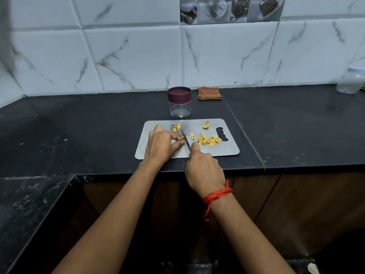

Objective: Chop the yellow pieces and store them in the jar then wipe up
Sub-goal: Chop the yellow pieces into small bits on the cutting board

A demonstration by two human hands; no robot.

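Nearest me, the right hand is working at the front edge of the cutting board, its fingers wrapped round the handle of the knife and the forefinger seemingly stretched toward the blade, I judge to steer it; a red thread is circling that wrist. Just left of the blade, the left hand is bending its fingertips down and pinching a small yellow piece against the board, probably to be steadying it for the cut. I am reading this as mid-chop, with storing and wiping not yet begun. Right of the blade, toward the board's handle cut-out, a pile of cut strips is lying, seemingly set apart from the coarser stock: a small cluster near the board's far edge and a lone chunk toward its far right corner. Beyond that far edge the jar is standing on the black counter, empty and with its maroon lid on, so it is needing opening first. Just beside it, at the counter's back edge, the folded cloth is waiting for the wipe. A clear bottle is sitting at the counter's far right end.
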